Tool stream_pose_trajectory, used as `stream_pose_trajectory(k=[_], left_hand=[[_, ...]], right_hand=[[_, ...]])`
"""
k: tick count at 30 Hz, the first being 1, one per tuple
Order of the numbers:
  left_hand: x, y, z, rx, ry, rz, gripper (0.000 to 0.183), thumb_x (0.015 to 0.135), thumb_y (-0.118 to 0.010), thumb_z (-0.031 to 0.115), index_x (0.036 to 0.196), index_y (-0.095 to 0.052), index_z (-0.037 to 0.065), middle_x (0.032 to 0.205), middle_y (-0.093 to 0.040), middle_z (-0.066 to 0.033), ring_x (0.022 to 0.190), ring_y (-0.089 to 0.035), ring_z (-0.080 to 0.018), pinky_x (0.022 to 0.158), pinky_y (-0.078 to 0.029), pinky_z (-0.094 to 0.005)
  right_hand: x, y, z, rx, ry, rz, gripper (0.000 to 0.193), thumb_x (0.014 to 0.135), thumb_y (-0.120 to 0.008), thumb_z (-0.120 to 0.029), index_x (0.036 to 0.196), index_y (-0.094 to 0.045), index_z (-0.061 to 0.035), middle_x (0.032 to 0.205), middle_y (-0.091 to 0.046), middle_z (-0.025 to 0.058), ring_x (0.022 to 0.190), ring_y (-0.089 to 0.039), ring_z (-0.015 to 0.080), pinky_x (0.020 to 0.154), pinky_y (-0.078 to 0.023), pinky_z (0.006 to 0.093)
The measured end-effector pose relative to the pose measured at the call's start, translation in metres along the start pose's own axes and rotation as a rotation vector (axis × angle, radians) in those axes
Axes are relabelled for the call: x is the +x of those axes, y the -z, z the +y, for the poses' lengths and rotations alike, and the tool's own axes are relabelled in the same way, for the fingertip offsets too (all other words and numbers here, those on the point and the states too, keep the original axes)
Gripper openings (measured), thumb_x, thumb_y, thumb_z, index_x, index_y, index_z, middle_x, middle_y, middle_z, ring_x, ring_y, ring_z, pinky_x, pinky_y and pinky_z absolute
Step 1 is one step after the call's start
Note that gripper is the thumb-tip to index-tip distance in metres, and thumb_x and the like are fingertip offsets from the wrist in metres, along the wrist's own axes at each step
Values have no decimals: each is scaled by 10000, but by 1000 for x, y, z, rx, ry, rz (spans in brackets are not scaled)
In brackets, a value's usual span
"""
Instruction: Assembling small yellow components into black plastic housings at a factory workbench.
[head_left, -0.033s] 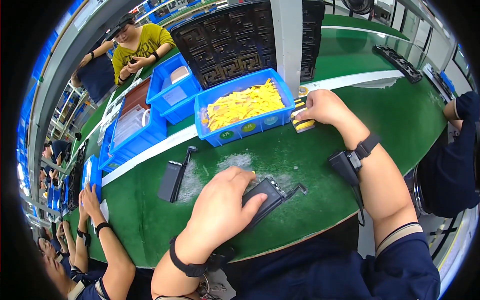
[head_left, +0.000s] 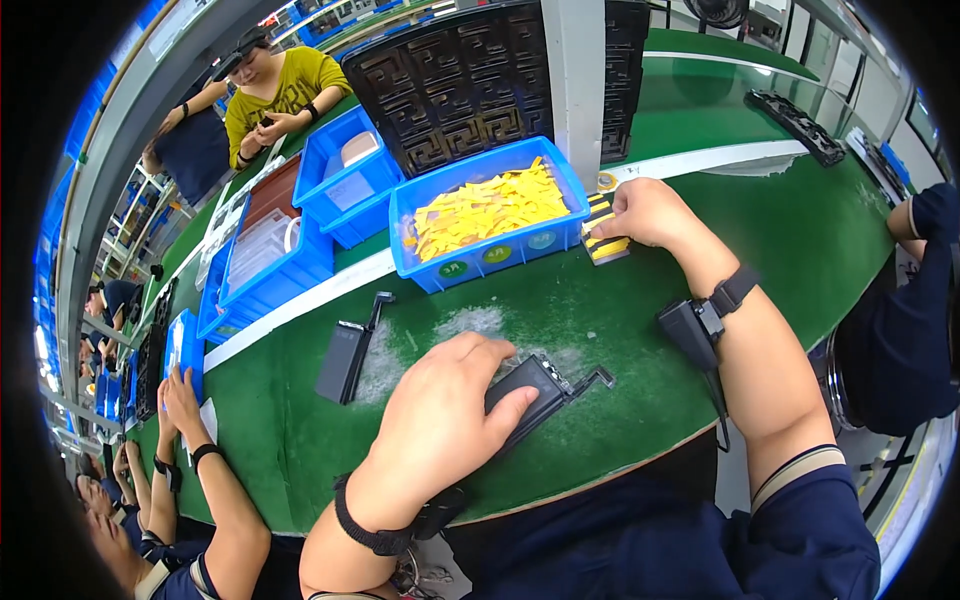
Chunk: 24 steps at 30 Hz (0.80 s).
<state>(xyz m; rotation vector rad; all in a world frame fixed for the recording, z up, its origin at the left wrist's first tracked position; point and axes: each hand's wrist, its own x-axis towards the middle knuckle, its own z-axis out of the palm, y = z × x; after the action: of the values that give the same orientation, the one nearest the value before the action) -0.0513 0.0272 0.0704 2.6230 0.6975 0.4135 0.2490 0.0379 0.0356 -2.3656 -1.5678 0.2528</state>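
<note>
- Left grip [head_left: 440, 415] holds a black device [head_left: 541, 382] in front of the blue bin [head_left: 475, 262].
- Right grip [head_left: 652, 213], narrow, pinches a yellow-black striped sheet [head_left: 608, 252] right of the bin.

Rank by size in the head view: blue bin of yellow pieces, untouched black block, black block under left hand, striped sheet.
1. Blue bin
2. Untouched black block, black block under left hand: order unsure, hand covers part
3. Striped sheet, judging its visible part

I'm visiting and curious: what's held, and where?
Left hand: a black pack, thumb across its top. Right hand: fingertips on the striped sheet; whether gripped, I can't tell.
</note>
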Motion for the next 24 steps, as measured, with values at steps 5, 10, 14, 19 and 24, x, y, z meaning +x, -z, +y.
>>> stream_pose_trajectory(k=[5,10,14,19,24], left_hand=[[13,16,5,-192,53,89,286,764,-662,208,962,-602,12,844,-607,-138,757,-614,-277,678,-497,-355],[18,-8,-33,-509,203,191,170,809,-634,86,955,-628,-1,832,-610,-51,757,-592,-117,659,-475,-243],[18,-10,-34,-628,187,271,172,837,-627,86,982,-621,-6,849,-596,-19,797,-569,-82,715,-464,-221],[20,-22,-42,-697,132,343,272,820,-620,1,1081,-546,-14,898,-584,-38,808,-563,-91,714,-469,-219],[19,-18,-38,-971,179,342,231,827,-611,5,1044,-532,16,818,-576,-4,712,-548,-69,624,-455,-195]], right_hand=[[-5,10,-4,250,-143,-3,240,701,-717,-242,661,-669,-9,620,-625,128,609,-618,224,592,-482,341],[-24,21,-22,195,126,393,229,730,-701,-209,729,-673,19,608,-618,100,563,-599,157,548,-467,303],[-60,20,-66,977,208,64,175,785,-685,-180,769,-663,-6,617,-595,4,571,-575,64,474,-439,222],[-79,-3,-86,1220,271,-167,145,822,-659,-120,769,-625,11,662,-602,26,561,-574,62,461,-444,191],[-76,-15,-87,1292,314,-124,140,816,-673,-132,802,-637,3,675,-605,22,562,-560,58,473,-431,186]])
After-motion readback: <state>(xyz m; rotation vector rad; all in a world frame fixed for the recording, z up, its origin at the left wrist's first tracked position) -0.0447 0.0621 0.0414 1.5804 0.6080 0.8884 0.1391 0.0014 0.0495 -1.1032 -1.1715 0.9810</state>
